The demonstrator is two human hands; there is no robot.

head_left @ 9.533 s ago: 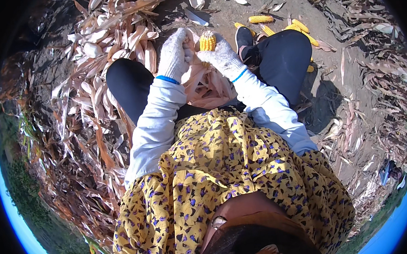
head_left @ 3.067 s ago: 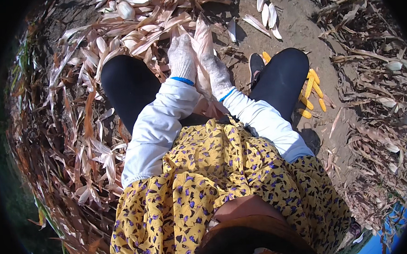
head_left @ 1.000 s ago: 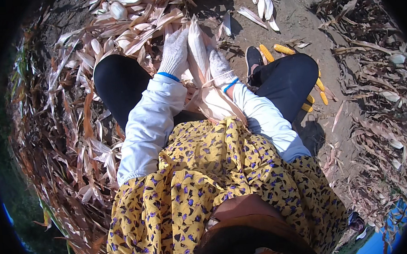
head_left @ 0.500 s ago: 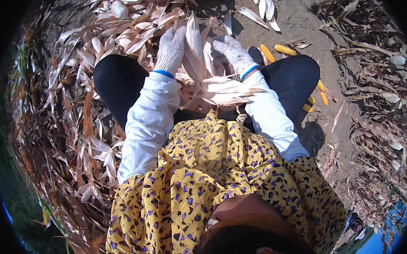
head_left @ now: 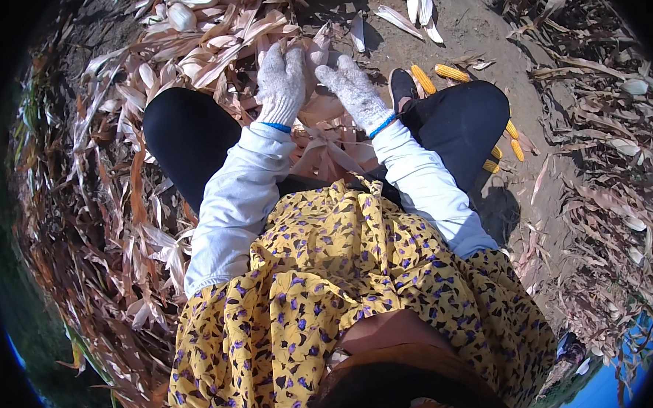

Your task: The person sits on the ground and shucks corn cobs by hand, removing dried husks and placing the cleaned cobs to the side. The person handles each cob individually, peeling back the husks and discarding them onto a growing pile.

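Observation:
My left hand (head_left: 282, 81), in a white knit glove with a blue cuff edge, reaches forward between my knees, its fingers stretched out. Pale corn husk (head_left: 319, 51) lies right beside its fingertips; whether they touch it is unclear. To the right, my right hand (head_left: 355, 92), gloved alike, points inward toward the same husk, with fingers extended and nothing visible in them. Below the two hands, dry, splayed husk leaves (head_left: 327, 151) lie between my legs in front of my lap.
Several bare yellow corn cobs (head_left: 452, 73) lie by my right foot (head_left: 402, 86) and knee. A heap of dry husks (head_left: 215, 51) spreads ahead and to the left. Loose white husks (head_left: 419, 5) rest on the soil ahead; dry stalks (head_left: 604, 152) cover the right side.
The tall pale husk that stood between my hands, with leaves spread over my lap, is gone from there. My right hand has moved left and slightly down, my left hand slightly right.

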